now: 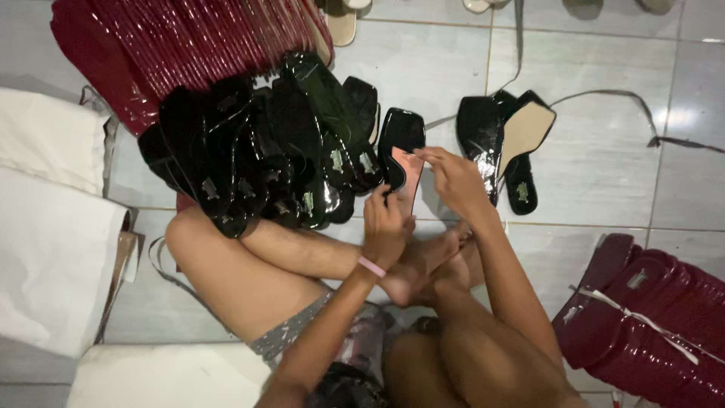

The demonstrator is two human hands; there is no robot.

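Note:
I sit cross-legged on a tiled floor. My left hand (385,219), with a pink band at the wrist, grips the near end of a glossy black shoe sole (400,140) with a pinkish underside. My right hand (449,177) pinches the same sole at its right edge. The sole lies just above my feet.
A heap of glossy black soles (257,151) lies to the left, with a stack of dark red soles (189,38) behind it. Three black soles (498,143) lie to the right. A tied bundle of dark red soles (649,317) sits at lower right. White sheets (53,227) are at left.

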